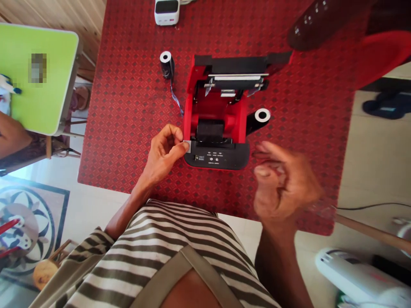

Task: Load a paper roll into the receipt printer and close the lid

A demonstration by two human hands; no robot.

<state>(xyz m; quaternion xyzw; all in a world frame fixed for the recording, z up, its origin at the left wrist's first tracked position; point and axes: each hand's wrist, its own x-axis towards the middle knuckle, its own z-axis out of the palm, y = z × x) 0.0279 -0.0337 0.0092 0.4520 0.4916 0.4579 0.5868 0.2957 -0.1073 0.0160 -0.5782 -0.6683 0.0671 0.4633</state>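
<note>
A red and black label printer (216,156) sits on the table with its lid (239,66) raised, showing the red inside and a black roller part. My left hand (165,149) is at its front left corner, thumb and finger pinched on a small pale square piece (189,146). To the right of the printer hovers my right hand (285,182), slightly blurred, its fingers half curled and apart with nothing visible in them. One black roll with a white end (262,115) leans by the printer's right side. Another black roll (166,66) stands at back left, a thin dark strip trailing from it.
The red patterned table (128,107) carries a white device (167,12) at the back and a dark bottle (311,25) at back right. A green table (54,94) stands to the left, with another person's arm (13,134) beside it. A white appliance (359,278) is at lower right.
</note>
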